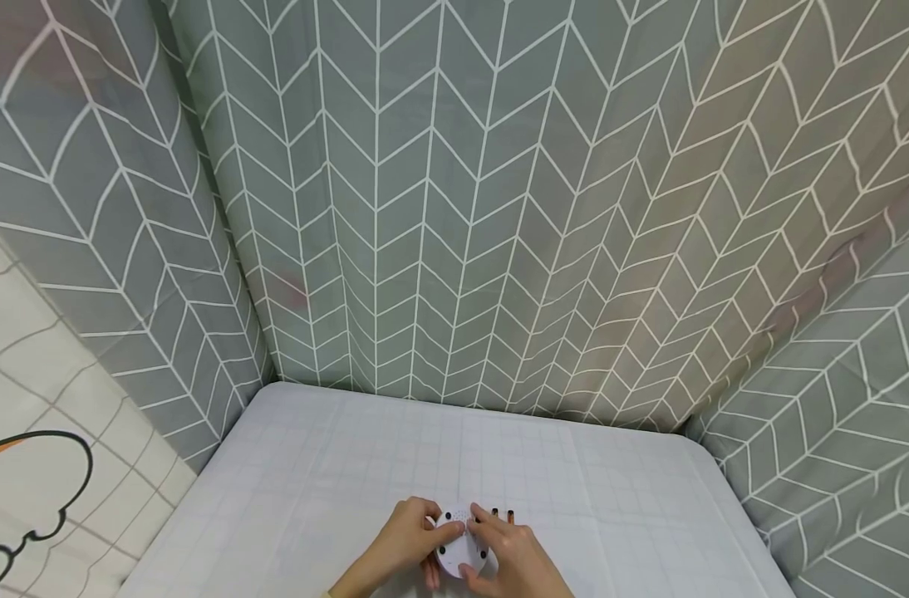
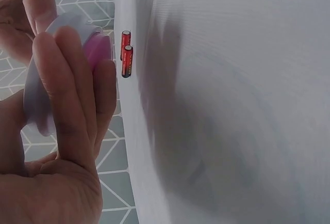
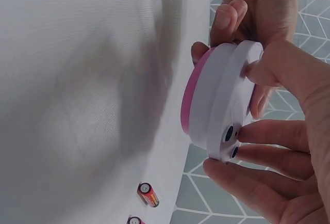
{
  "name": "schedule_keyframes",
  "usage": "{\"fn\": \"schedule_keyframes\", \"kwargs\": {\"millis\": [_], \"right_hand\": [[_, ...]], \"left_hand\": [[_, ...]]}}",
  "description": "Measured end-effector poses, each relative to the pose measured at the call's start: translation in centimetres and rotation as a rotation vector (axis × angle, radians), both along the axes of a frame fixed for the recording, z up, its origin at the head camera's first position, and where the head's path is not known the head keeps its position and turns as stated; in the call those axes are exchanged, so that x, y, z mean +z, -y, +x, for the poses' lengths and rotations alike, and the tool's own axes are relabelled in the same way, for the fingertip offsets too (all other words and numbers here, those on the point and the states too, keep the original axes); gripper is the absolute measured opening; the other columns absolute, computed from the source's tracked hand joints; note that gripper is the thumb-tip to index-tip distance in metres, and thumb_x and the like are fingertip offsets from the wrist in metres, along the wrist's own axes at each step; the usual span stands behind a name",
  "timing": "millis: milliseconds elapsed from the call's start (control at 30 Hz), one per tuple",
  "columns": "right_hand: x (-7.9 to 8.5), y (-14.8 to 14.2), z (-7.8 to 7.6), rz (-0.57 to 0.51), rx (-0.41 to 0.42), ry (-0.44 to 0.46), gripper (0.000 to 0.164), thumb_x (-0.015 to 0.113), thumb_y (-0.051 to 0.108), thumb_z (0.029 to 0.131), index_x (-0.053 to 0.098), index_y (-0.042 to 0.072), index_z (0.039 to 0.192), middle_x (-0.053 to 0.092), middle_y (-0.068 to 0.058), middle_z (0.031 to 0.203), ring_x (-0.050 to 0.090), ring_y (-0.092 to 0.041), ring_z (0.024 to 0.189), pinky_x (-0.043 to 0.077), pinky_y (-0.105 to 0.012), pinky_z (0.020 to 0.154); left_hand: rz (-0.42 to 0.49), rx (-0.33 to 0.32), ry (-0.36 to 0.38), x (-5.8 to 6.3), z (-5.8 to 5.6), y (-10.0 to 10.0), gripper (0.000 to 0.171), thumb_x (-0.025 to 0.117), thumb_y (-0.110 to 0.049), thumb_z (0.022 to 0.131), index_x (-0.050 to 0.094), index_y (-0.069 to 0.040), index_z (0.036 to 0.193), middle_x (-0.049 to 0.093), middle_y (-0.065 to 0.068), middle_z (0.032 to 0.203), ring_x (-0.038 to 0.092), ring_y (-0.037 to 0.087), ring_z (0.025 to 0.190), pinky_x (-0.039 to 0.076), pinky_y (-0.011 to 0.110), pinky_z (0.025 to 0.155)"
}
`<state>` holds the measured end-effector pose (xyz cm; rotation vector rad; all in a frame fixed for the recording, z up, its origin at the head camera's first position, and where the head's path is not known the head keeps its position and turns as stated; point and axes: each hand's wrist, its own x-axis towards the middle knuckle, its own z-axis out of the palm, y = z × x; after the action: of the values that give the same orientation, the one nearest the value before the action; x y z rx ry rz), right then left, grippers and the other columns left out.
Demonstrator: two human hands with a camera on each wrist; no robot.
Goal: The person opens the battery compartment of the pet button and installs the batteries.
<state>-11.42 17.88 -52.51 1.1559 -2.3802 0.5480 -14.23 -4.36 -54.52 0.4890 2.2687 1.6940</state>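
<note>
Between my two hands is a round white plastic device [image 1: 454, 563], its back turned up with small black round feet and a patch of tiny holes. The right wrist view shows its pink far face [image 3: 191, 97] turned toward the table. My left hand [image 1: 405, 536] grips it from the left side, its thumb on the back and fingers [image 2: 64, 95] around the edge. My right hand [image 1: 520, 558] holds the right edge, with thumb and fingertips on the back and rim. Two red batteries with black ends [image 2: 127, 61] lie just beyond the right hand.
A white cloth with a faint grid covers the table [image 1: 335, 465]. Grey curtains [image 1: 454, 208] with white chevron lines hang behind and at both sides. A white checked cloth with a cartoon outline [image 1: 43, 473] is at the left.
</note>
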Motion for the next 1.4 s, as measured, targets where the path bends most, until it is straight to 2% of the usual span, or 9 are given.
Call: {"fn": "schedule_keyframes", "kwargs": {"millis": [67,267,433,600,867,1133,1400], "right_hand": [[-0.2,0.1,0.0,-0.014,0.013,-0.047,0.036,0.093,0.025,0.077,0.076,0.004,0.101,0.078,-0.022,0.113,0.079,-0.015,0.084,0.061,-0.019,0.066],[-0.5,0.2,-0.1,-0.047,0.035,-0.149,0.035,0.095,0.021,0.070,0.080,0.005,0.096,0.080,-0.014,0.106,0.080,-0.019,0.088,0.063,-0.022,0.072],[-0.7,0.3,-0.1,-0.047,0.066,-0.189,0.032,0.095,0.019,0.069,0.079,0.005,0.092,0.081,-0.015,0.103,0.080,-0.022,0.088,0.064,-0.024,0.073],[-0.7,0.3,0.1,-0.046,0.077,-0.194,0.031,0.094,0.018,0.068,0.080,0.003,0.092,0.081,-0.016,0.101,0.081,-0.023,0.088,0.064,-0.025,0.073],[-0.2,0.5,0.1,-0.019,0.035,-0.202,0.037,0.095,0.017,0.064,0.081,0.002,0.096,0.081,-0.013,0.103,0.080,-0.021,0.091,0.065,-0.028,0.076],[-0.1,0.4,0.2,0.021,-0.001,-0.181,0.040,0.095,0.019,0.066,0.082,0.002,0.100,0.081,-0.012,0.106,0.080,-0.022,0.093,0.065,-0.031,0.076],[0.1,0.4,0.0,0.000,-0.017,-0.154,0.035,0.094,0.021,0.071,0.082,0.003,0.099,0.081,-0.010,0.108,0.080,-0.022,0.093,0.065,-0.029,0.077]], "left_hand": [[0.005,0.001,-0.006,-0.1,0.0,0.0,0.032,0.075,-0.032,0.098,0.067,-0.006,0.081,0.064,0.006,0.047,0.056,0.003,0.033,0.045,0.018,0.040],[0.036,-0.014,0.018,-0.2,0.2,0.0,0.034,0.074,-0.031,0.100,0.064,-0.007,0.078,0.065,0.010,0.048,0.058,0.005,0.034,0.042,0.016,0.038],[0.060,-0.031,0.047,-0.5,0.5,-0.1,0.035,0.073,-0.030,0.100,0.062,-0.008,0.076,0.065,0.011,0.048,0.060,0.008,0.034,0.042,0.017,0.036],[0.072,-0.048,0.068,-0.7,0.6,-0.1,0.035,0.071,-0.030,0.102,0.061,-0.009,0.076,0.065,0.009,0.048,0.061,0.009,0.035,0.044,0.018,0.036],[0.092,-0.051,0.087,-0.6,0.3,-0.2,0.031,0.069,-0.031,0.103,0.070,-0.006,0.085,0.067,0.012,0.050,0.064,0.014,0.037,0.050,0.022,0.040],[0.098,-0.065,0.083,-0.4,0.3,-0.1,0.030,0.068,-0.028,0.104,0.069,-0.004,0.086,0.067,0.012,0.051,0.065,0.014,0.038,0.054,0.030,0.040],[0.080,-0.076,0.058,0.2,-0.1,0.1,0.030,0.067,-0.029,0.105,0.071,-0.006,0.087,0.068,0.011,0.051,0.066,0.016,0.039,0.056,0.035,0.041]]}}
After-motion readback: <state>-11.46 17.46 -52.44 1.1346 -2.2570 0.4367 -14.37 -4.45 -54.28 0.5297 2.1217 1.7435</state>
